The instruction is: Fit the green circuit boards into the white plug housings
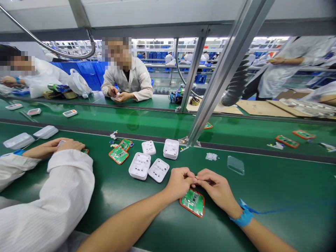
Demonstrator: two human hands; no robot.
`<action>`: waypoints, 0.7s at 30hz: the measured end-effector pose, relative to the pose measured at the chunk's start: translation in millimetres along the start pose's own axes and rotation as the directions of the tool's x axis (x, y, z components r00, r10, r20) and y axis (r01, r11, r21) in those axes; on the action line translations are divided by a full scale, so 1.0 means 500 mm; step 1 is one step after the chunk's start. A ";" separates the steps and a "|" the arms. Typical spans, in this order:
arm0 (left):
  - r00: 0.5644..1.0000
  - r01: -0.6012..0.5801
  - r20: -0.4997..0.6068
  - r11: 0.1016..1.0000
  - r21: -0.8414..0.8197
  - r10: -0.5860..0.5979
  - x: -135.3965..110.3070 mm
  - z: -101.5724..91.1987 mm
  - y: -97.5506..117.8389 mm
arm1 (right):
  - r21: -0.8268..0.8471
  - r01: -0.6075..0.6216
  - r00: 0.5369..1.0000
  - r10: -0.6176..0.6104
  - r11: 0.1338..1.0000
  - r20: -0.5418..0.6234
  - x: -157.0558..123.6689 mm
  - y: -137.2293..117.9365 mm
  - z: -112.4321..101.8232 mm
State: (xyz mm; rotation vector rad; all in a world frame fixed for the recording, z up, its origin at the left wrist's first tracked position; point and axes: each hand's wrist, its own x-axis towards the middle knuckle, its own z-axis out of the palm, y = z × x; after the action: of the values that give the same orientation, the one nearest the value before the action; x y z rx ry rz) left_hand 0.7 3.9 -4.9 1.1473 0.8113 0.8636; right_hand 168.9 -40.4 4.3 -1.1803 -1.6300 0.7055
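My left hand and my right hand meet fingertip to fingertip, each closed in a pinch. What they hold is too small and hidden to name. Just below them, a green circuit board with an orange rim lies on the green bench, its upper edge partly covered by my fingers. Left of my hands are white plastic housings, among them a stack, a single flat one and another stack. A blue wrist strap circles my right wrist.
Two more circuit boards lie further left. A co-worker's sleeve reaches in beside me. Behind my right hand are small white pieces and a clear plastic tray. A metal post rises at the bench's back edge, before a green conveyor.
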 end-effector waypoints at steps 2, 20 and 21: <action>1.000 0.004 0.014 1.000 0.006 -0.004 0.000 0.000 -0.004 | 0.000 -0.006 0.999 0.006 1.000 0.042 0.002 -0.007 -0.005; 0.980 -0.102 0.069 -0.177 0.979 -0.184 -0.102 -0.264 0.378 | -0.793 0.097 0.984 0.065 0.602 0.169 -0.016 0.000 -0.071; 0.972 -0.085 0.042 -0.178 0.980 -0.232 -0.098 -0.275 0.380 | -0.840 0.093 0.985 0.072 0.534 0.154 -0.025 0.005 -0.067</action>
State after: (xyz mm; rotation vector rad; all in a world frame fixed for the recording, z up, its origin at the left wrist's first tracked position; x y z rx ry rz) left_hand -171.5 51.9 154.4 2.5494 1.4267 -0.3712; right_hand 201.6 -53.7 9.9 -1.8191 -2.2260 -0.0926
